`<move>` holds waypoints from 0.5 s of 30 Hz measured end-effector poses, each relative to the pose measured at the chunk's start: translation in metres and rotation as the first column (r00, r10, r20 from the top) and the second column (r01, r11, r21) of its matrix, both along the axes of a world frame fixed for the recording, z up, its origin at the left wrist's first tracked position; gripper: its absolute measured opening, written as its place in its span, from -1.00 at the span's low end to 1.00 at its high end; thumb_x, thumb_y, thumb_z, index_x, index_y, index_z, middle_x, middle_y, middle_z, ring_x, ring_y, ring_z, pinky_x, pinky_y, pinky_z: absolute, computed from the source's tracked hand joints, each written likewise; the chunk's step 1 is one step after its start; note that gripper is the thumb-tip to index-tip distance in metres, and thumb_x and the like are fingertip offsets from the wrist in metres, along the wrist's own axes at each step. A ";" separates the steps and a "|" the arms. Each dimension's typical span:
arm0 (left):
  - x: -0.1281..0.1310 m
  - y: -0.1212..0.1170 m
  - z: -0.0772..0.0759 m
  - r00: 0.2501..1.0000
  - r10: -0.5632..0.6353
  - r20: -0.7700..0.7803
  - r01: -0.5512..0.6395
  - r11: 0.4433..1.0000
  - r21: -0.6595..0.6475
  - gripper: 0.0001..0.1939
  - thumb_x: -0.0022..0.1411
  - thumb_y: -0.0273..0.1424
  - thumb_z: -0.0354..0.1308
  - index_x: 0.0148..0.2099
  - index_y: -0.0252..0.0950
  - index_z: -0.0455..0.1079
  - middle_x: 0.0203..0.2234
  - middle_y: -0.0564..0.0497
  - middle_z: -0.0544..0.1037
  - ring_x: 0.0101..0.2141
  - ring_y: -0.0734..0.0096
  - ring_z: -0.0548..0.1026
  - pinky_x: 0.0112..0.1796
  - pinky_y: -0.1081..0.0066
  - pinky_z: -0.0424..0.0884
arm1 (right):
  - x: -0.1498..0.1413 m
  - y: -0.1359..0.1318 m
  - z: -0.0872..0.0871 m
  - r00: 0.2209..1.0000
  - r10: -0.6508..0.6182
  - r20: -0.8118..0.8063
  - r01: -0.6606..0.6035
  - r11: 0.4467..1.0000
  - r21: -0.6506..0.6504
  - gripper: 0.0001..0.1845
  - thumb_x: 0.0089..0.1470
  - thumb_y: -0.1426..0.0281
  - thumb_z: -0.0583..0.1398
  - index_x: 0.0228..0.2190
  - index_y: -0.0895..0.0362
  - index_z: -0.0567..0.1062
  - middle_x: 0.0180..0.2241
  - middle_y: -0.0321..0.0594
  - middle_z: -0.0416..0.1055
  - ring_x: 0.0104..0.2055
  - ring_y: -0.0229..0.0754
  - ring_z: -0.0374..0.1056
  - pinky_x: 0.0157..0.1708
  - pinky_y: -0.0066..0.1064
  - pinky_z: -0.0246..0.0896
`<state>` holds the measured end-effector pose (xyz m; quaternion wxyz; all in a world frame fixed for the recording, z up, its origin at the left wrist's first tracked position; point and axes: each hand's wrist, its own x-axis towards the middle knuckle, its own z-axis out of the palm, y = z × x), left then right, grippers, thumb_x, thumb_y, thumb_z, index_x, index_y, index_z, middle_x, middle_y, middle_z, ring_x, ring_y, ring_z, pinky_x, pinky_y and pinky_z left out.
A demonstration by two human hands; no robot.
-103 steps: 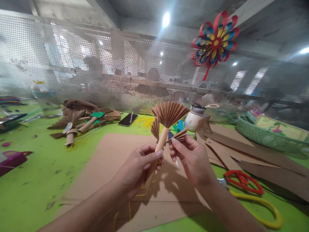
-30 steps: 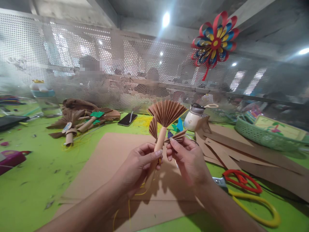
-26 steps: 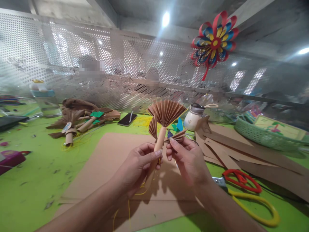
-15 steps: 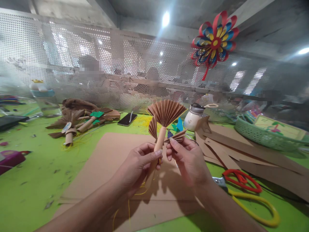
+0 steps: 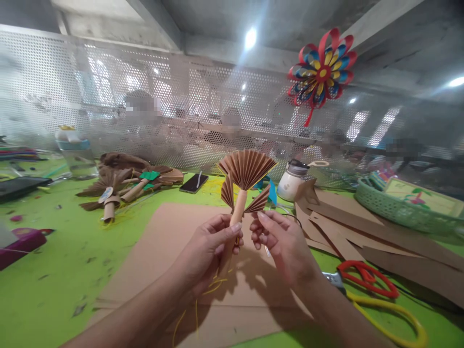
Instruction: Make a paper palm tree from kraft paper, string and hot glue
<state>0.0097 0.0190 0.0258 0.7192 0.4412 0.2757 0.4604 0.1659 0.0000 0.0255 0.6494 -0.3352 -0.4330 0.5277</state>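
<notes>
My left hand (image 5: pixel 212 241) is closed around a rolled brown paper tube (image 5: pixel 238 208), held tilted above the table. From the tube's top spreads a large pleated paper fan (image 5: pixel 248 169). Two smaller pleated fans branch off its sides, a left one (image 5: pixel 227 192) and a right one (image 5: pixel 258 200). My right hand (image 5: pixel 281 239) has curled fingers, its thumb and fingertips at the lower edge of the right small fan. Yellow thread (image 5: pixel 217 285) hangs below the tube. Brown paper sheets (image 5: pixel 170 241) lie under both hands.
Scissors (image 5: pixel 368 280) with red and yellow handles lie right of my right hand, near brown paper strips (image 5: pixel 340 232). Behind are a white jar (image 5: pixel 290 181), a green basket (image 5: pixel 391 203), a phone (image 5: pixel 194 183) and finished paper pieces (image 5: pixel 108 193). A paper flower (image 5: pixel 322 72) hangs above.
The right small fan has spread from a narrow folded bundle into an open fan. My right hand has shifted slightly down to its lower edge. The whole view has tilted a little.
</notes>
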 end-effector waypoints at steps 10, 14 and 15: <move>-0.003 0.002 0.000 0.997 0.050 0.061 -0.051 0.999 0.015 -0.93 0.15 -0.45 0.15 -0.29 -0.34 0.36 -0.49 0.01 0.48 -0.44 0.49 0.43 -0.41 0.53 0.31 | -0.006 -0.002 -0.004 0.933 -0.015 0.359 0.015 1.000 0.004 -0.72 -0.08 0.22 0.33 -0.50 0.19 0.47 -0.60 -0.29 0.36 -0.54 -0.28 0.23 -0.52 -0.42 0.17; -0.004 0.003 0.001 0.996 0.067 0.058 -0.069 0.997 0.037 -0.89 0.14 -0.42 0.20 -0.27 -0.35 0.37 -0.49 0.02 0.48 -0.45 0.51 0.43 -0.39 0.54 0.32 | -0.006 0.000 -0.008 0.923 -0.068 0.378 0.055 0.997 0.045 -0.69 -0.08 0.20 0.32 -0.53 0.18 0.43 -0.61 -0.31 0.34 -0.55 -0.28 0.23 -0.53 -0.43 0.17; -0.004 0.003 0.001 0.996 0.069 0.060 -0.071 0.996 0.044 -0.88 0.13 -0.41 0.22 -0.28 -0.35 0.38 -0.49 0.02 0.48 -0.45 0.51 0.43 -0.39 0.55 0.32 | -0.006 0.000 -0.009 0.919 -0.072 0.388 0.054 0.997 0.058 -0.69 -0.06 0.19 0.31 -0.52 0.19 0.43 -0.62 -0.32 0.34 -0.55 -0.29 0.22 -0.54 -0.44 0.16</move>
